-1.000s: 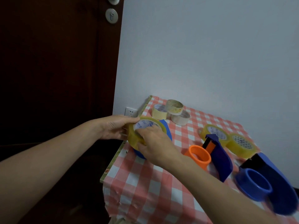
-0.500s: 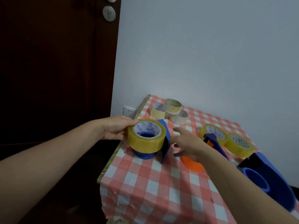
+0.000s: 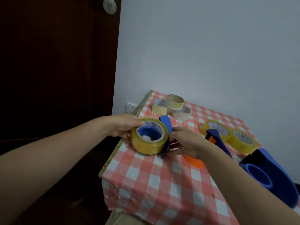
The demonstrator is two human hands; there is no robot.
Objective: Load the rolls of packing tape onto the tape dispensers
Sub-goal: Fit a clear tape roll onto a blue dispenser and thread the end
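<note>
A yellow-clear tape roll (image 3: pixel 146 144) sits over the blue hub of a blue dispenser (image 3: pixel 165 125) near the table's left edge. My left hand (image 3: pixel 124 125) grips the roll's far left side, thumb on its rim. My right hand (image 3: pixel 185 142) holds the dispenser's blue handle from the right, fingers curled round it. Two more yellow rolls (image 3: pixel 215 127) (image 3: pixel 242 141) lie flat at the right. An orange-and-blue dispenser (image 3: pixel 215 140) lies behind my right wrist. A large blue dispenser (image 3: pixel 267 174) with a bare hub lies at the lower right.
Three pale, nearly used-up rolls (image 3: pixel 171 105) are stacked at the table's far corner. The red-and-white checked cloth (image 3: pixel 162 184) hangs over the table's near edge. A dark wooden door (image 3: pixel 56 62) stands left, a wall socket (image 3: pixel 130 108) beside it.
The roll has slid down over the blue hub. My right hand left the roll's top, swung out to the right, then came back and took hold of the dispenser's handle.
</note>
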